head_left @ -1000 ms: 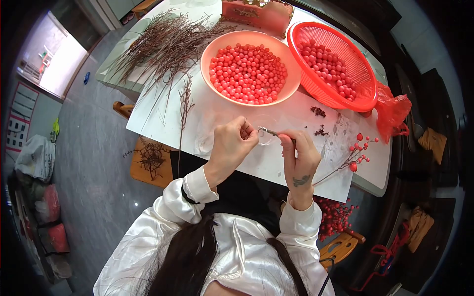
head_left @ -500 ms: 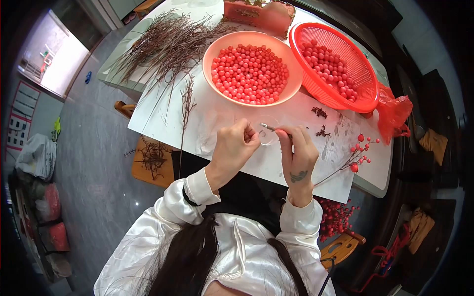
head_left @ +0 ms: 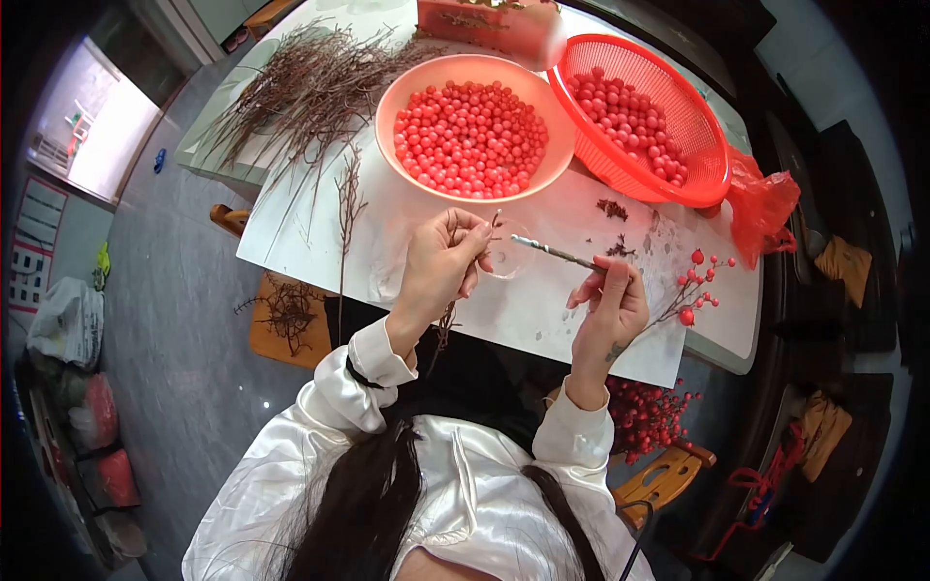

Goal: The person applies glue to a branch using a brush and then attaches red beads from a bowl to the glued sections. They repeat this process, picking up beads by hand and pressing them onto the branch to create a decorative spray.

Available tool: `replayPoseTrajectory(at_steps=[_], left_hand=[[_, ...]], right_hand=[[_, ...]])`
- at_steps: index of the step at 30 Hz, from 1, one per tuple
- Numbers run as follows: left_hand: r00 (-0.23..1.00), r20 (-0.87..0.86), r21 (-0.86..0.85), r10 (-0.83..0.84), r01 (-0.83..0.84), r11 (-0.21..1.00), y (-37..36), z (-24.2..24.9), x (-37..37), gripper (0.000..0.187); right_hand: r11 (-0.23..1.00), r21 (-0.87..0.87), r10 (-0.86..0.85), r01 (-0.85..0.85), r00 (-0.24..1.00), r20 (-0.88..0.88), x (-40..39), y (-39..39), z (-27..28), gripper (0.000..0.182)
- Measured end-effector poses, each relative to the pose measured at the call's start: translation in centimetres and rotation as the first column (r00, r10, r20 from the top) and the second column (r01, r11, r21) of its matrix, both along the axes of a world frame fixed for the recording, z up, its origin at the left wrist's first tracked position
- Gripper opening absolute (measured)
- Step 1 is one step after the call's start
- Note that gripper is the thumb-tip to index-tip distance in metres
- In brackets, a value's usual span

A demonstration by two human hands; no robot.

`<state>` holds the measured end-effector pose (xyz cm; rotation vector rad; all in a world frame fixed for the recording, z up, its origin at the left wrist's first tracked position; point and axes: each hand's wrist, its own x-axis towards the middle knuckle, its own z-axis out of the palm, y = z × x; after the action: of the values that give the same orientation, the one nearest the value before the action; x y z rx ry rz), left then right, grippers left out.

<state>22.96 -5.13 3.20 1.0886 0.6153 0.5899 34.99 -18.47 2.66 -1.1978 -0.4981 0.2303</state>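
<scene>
My left hand [head_left: 438,263] is closed on a brown artificial twig [head_left: 444,331]; its stem tip pokes up past the fingers and its branching end hangs below the fist. My right hand [head_left: 610,308] grips a slim brush [head_left: 560,254] with a whitish tip, which points left towards the twig tip without clearly touching it. Beneath them on the white board [head_left: 542,315] lies a clear shallow dish [head_left: 506,263], partly hidden by my left hand. A finished-looking twig with red berries [head_left: 688,290] rests to the right of my right hand.
Beyond my hands stand a pink basin [head_left: 386,131] of red beads and a red basket [head_left: 715,145] of larger ones. Bare twigs [head_left: 300,92] pile up at back left. A red plastic bag [head_left: 760,208] sits right. Berry sprays [head_left: 644,416] lie on a chair [head_left: 668,479].
My right hand has moved right and down, exposing more of the brush. My left hand has turned, and the twig now shows above and below it. The whole view has shifted slightly.
</scene>
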Motion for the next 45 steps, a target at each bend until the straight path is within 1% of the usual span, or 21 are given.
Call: replayPoseTrajectory(at_steps=[10,14,19,22,25,28,34,37,41,44,45], left_hand=[[0.999,0.002,-0.009,-0.050,0.050,0.999,-0.2,-0.2,0.5,0.015],[0.998,-0.049,0.006,-0.049,0.049,0.999,0.0,-0.3,0.3,0.014],[0.998,-0.040,-0.004,-0.041,0.040,0.999,0.1,-0.5,0.0,0.015],[0.999,-0.029,-0.018,-0.038,0.038,0.999,0.0,-0.5,0.1,0.015],[0.999,-0.023,-0.018,-0.036,0.036,0.999,0.0,-0.4,0.2,0.015],[0.999,-0.024,-0.015,-0.034,0.034,0.999,0.0,-0.4,0.1,0.015],[0.999,-0.009,-0.011,-0.043,0.043,0.999,0.1,-0.6,-0.1,0.015],[0.999,-0.005,-0.005,-0.042,0.042,0.999,0.2,-0.4,-0.4,0.017],[0.999,-0.026,0.033,-0.033,0.034,0.999,0.2,-0.3,-0.7,0.018],[0.999,-0.033,0.044,-0.026,0.028,0.999,0.2,-0.4,-0.9,0.019],[0.999,-0.030,0.046,-0.029,0.030,0.998,0.3,-0.3,-0.9,0.019]], right_hand=[[0.998,-0.054,0.018,-0.018,1.000,0.001,-0.4,0.0,0.0,0.027],[0.999,-0.028,0.021,-0.021,1.000,-0.005,-0.5,0.0,0.2,0.028],[0.999,0.015,0.034,-0.034,0.999,-0.009,-0.5,-0.1,0.3,0.028],[0.998,-0.020,0.056,-0.055,0.998,0.008,-0.7,-0.1,0.3,0.027],[0.996,-0.085,0.038,-0.032,0.997,0.068,-0.7,0.2,0.1,0.026],[0.997,-0.080,0.028,-0.020,0.995,0.094,-0.6,0.4,-0.4,0.025],[0.995,-0.092,0.043,-0.035,0.996,0.084,-0.7,0.3,-0.3,0.024],[0.978,-0.186,0.115,-0.099,0.990,0.078,-0.6,0.6,-0.4,0.024],[0.926,-0.333,0.231,-0.179,0.965,0.123,-0.6,1.5,-1.1,0.021],[0.842,-0.526,0.325,-0.122,0.893,0.313,-0.3,1.9,-1.2,0.025],[0.815,-0.570,0.337,-0.105,0.886,0.318,-0.4,1.8,-0.8,0.027]])
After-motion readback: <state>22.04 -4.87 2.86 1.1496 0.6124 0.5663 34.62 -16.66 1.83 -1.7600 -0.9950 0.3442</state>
